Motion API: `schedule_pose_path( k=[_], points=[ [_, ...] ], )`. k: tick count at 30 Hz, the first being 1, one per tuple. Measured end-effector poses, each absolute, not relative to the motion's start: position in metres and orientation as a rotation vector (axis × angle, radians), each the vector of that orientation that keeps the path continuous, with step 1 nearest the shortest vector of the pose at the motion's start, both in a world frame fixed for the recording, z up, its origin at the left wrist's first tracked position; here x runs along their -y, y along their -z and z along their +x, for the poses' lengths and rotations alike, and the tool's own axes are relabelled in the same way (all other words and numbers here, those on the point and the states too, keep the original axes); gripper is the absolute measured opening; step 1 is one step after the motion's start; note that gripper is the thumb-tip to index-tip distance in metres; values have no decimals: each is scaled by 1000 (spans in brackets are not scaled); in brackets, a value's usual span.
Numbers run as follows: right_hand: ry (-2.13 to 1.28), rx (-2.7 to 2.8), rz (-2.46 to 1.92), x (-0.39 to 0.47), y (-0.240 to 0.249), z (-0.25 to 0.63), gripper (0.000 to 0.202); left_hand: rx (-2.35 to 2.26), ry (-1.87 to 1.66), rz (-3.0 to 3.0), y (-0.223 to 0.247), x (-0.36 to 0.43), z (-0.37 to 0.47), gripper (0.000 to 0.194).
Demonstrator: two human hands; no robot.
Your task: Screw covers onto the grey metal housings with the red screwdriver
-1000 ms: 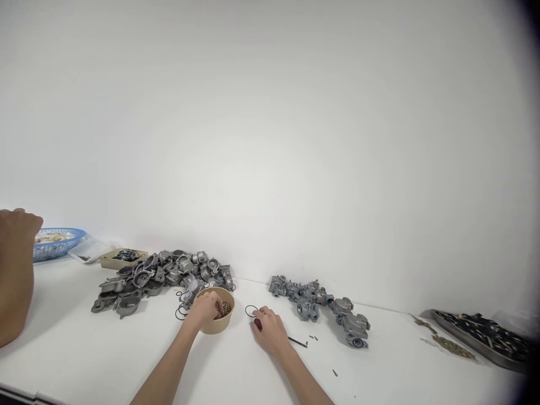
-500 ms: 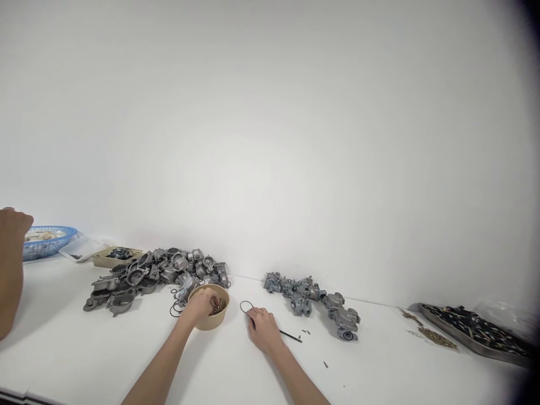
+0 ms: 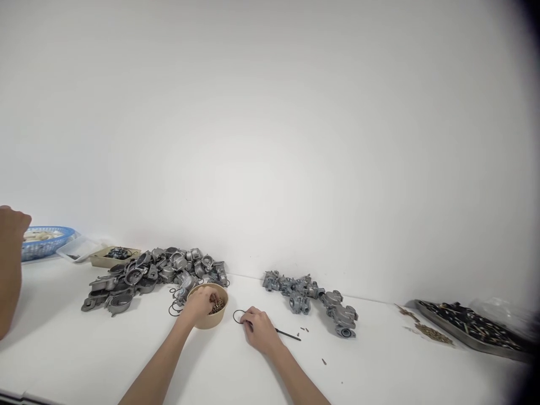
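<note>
My left hand (image 3: 203, 306) reaches into a tan paper bowl (image 3: 211, 322), its fingers curled down among small brass-coloured parts (image 3: 217, 307). Whatever is between those fingertips is hidden. A thin black O-ring (image 3: 237, 316) juts out to the left from my right hand (image 3: 258, 329), which is closed on its edge just above the white table. A slim black rod (image 3: 288, 335) lies on the table beside that hand, its near end hidden behind it. Several tiny dark pieces (image 3: 324, 361) are scattered to the right.
Grey metal housings (image 3: 143, 275) are heaped behind the bowl, with loose black rings beside them. More metal castings (image 3: 299, 292) lie right of centre. A metal tray (image 3: 476, 332) and brass pieces (image 3: 434, 334) are far right. A blue basket (image 3: 49, 243) and another person's arm (image 3: 10, 270) are at left.
My right hand has shifted the O-ring slightly to the left, its fingers now pinched more closely on it. My left hand stays in the bowl.
</note>
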State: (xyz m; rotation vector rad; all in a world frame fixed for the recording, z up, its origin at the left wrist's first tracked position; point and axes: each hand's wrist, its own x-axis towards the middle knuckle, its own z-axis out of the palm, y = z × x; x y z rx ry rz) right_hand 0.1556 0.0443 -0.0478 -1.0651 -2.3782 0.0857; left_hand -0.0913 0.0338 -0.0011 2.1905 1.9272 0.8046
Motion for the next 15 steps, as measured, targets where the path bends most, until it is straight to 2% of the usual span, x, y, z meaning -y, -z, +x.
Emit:
schedule_pose_path(
  k=[4,8,10,13,15],
  points=[
    [-165,2396,-953,-39,42,161,33,-1804,-921,2321,-9,-23,-76,28],
    [-169,2349,-921,-34,32,173,35,-1507,-771,2481,-6,-13,-48,19],
    [-182,2352,-908,-31,29,177,32,-1442,-664,2502,3,-11,-36,15],
    [-220,2405,-914,-26,29,177,24,-1494,-561,2473,18,-15,-27,21],
    [-240,2427,-951,-25,31,173,19,-1550,-531,2450,26,-19,-25,16]
  ],
)
